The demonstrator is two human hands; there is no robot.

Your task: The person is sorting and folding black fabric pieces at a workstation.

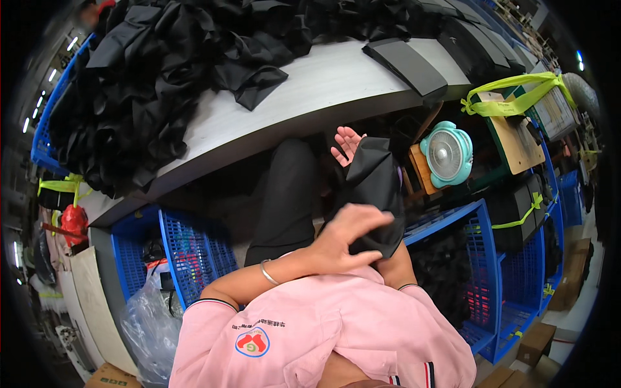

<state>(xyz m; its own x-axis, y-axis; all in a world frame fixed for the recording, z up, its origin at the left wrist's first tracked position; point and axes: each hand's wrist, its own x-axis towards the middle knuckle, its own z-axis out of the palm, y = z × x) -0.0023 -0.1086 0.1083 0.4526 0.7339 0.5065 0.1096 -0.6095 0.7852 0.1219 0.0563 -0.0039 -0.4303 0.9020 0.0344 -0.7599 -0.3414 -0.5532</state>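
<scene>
A black fabric piece (pixel 370 187) hangs over my right forearm, which passes behind or through it; I cannot tell which. My right hand (pixel 347 145) shows beyond the fabric's far end, fingers spread and palm partly up, with nothing in it. My left hand (pixel 352 236) is at the fabric's near end, thumb and fingers apart in a C shape and slightly blurred. Whether its fingertips touch the cloth is hard to see. A big heap of similar black fabric pieces (pixel 149 84) lies on the pale table (pixel 310 81) in front of me.
Flat black stacks (pixel 407 64) lie at the table's far right. A turquoise fan (pixel 446 154) stands on a wooden stool (pixel 422 169) to my right. Blue crates (pixel 485 278) stand at both sides; a clear plastic bag (pixel 152 326) hangs by the left one. Yellow-green straps (pixel 517 90) loop near the right crates.
</scene>
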